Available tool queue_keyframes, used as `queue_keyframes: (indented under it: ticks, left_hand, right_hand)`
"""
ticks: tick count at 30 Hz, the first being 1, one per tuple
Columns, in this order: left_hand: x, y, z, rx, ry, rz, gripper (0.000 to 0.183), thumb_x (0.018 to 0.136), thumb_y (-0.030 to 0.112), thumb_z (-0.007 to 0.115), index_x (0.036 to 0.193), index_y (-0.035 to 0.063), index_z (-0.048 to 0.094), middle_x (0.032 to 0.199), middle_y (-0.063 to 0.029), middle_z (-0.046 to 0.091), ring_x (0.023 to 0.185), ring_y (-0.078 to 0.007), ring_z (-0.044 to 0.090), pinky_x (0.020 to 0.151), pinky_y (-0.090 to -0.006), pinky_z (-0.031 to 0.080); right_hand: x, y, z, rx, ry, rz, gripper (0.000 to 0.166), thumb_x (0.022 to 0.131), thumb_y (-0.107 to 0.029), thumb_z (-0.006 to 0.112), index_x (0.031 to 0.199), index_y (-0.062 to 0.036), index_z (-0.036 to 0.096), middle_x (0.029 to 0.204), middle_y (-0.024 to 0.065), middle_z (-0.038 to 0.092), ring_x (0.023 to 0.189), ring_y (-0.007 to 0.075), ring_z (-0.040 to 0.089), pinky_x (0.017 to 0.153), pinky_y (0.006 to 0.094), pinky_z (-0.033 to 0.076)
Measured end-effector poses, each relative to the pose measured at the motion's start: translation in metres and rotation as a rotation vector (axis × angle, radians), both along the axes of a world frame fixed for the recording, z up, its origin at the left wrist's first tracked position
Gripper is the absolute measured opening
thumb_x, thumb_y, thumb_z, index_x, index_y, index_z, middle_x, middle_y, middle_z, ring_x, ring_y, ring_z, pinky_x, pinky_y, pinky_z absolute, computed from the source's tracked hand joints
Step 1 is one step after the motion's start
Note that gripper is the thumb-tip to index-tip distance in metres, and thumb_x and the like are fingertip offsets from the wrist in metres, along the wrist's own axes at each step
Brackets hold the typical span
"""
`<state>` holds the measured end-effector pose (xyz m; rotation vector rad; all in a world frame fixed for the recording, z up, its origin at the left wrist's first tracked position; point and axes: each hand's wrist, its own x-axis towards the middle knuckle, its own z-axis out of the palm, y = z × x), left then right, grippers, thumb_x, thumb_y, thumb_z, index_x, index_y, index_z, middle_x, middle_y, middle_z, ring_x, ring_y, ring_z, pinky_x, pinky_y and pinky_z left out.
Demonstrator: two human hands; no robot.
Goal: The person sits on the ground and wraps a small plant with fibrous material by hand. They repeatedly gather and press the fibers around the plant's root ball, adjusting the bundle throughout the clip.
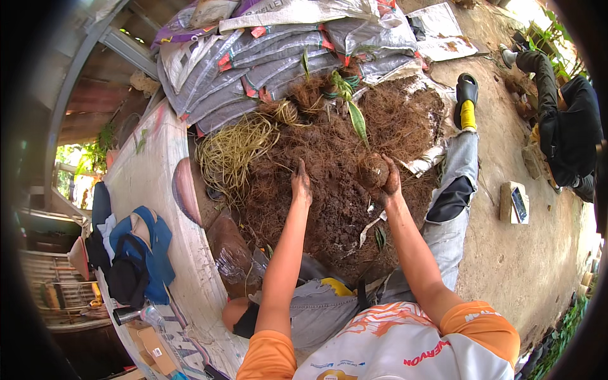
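Observation:
My right hand (390,179), smeared with dark soil, holds a round root ball (373,172) wrapped in brown fibre. A long green leaf with pale edges (357,120) rises just above the ball; whether it grows from it I cannot tell. Apart from the ball, my left hand (301,182) is over the heap of dark soil and coconut fibre (332,209), soiled too, with nothing seen in it. Beyond the hands stand fibre-wrapped plants (308,95). Left of them lies a tangle of yellowish string (232,156). More loose brown fibre (399,118) is piled at the upper right.
Stacked grey sacks (285,61) border the heap at the far side. A painted board (156,156) runs along the left, with a blue bag (164,242) on it. On the right, a phone (518,205) lies on a block (507,202); another person (567,128) is beyond.

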<state>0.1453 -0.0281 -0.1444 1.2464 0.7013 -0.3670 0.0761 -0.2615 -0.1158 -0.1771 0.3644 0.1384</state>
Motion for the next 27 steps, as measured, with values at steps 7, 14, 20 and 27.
queue_keyframes:
  ticks: [7,14,20,27]
  left_hand:
    - [0.003,-0.005,0.015,0.269,-0.162,-0.028,0.083,0.097,0.050,0.052,0.152,-0.0005,0.015,0.049,0.0012,0.036,0.044,-0.0087,0.035,0.059,-0.0305,0.041]
    - [0.006,-0.005,0.036,0.145,-0.178,0.020,0.066,0.100,0.042,0.051,0.149,0.0039,0.029,0.061,0.0008,0.052,0.057,-0.0097,0.050,0.064,-0.0331,0.050]
    - [-0.018,-0.031,0.060,-0.794,-0.315,-0.216,0.046,0.100,0.041,0.048,0.125,0.0036,0.055,0.116,-0.0106,0.064,0.105,-0.0237,0.065,0.088,-0.0427,0.055]
    - [-0.053,-0.084,0.085,0.198,-0.345,-0.317,0.082,0.085,0.061,0.061,0.133,-0.0042,0.046,0.129,-0.0233,0.054,0.120,-0.0331,0.054,0.104,-0.0450,0.042]
  right_hand:
    - [-0.006,-0.001,0.003,0.020,0.021,0.008,0.026,0.092,-0.032,0.056,0.106,-0.0099,0.057,0.106,0.0136,0.063,0.097,0.0314,0.064,0.091,0.0524,0.053]
    - [-0.006,0.000,-0.008,0.019,-0.004,0.048,0.028,0.094,-0.034,0.052,0.108,-0.0103,0.059,0.109,0.0131,0.064,0.100,0.0317,0.064,0.095,0.0524,0.049]
    - [-0.012,0.015,-0.018,0.038,-0.006,0.163,0.036,0.095,-0.038,0.047,0.117,-0.0111,0.056,0.119,0.0151,0.061,0.111,0.0338,0.059,0.103,0.0563,0.043]
    - [-0.013,0.033,-0.027,0.039,-0.034,0.106,0.043,0.099,-0.035,0.042,0.128,-0.0061,0.055,0.126,0.0137,0.060,0.113,0.0299,0.059,0.102,0.0462,0.047]
